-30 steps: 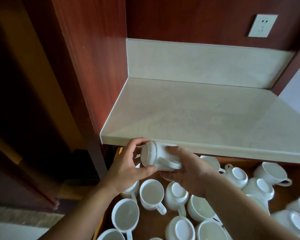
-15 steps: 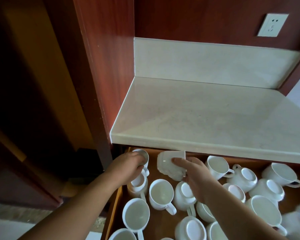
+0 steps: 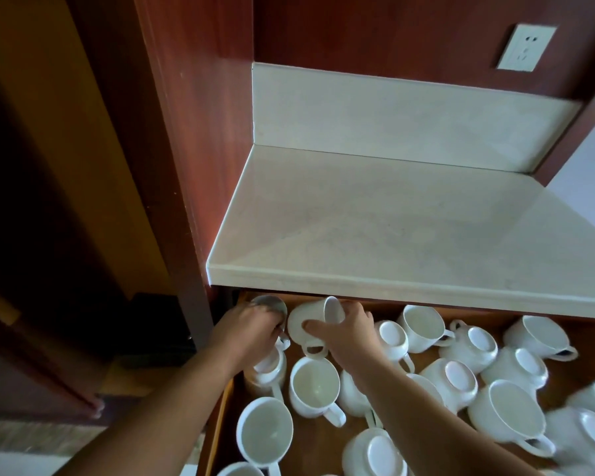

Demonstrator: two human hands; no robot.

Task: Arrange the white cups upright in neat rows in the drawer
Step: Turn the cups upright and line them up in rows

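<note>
The open wooden drawer (image 3: 385, 309) holds several white cups, some upright, some upside down or tipped. My right hand (image 3: 347, 333) grips a tilted white cup (image 3: 306, 321) near the drawer's back left, its mouth turned up and to the right. My left hand (image 3: 251, 326) holds another cup (image 3: 270, 304) in the back left corner, just left of the tilted one. An upright cup (image 3: 315, 383) stands right in front of my hands. An upside-down cup (image 3: 394, 338) sits to the right of my right hand.
The cream countertop (image 3: 392, 242) overhangs the drawer's back edge just above my hands. A dark red cabinet panel (image 3: 182, 166) stands to the left. A wall socket (image 3: 526, 46) is at the top right. More cups (image 3: 509, 417) crowd the drawer's right side.
Both hands went down from the counter edge into the drawer's back left. My left hand let go of the shared cup and took one in the corner. My right hand turned its cup.
</note>
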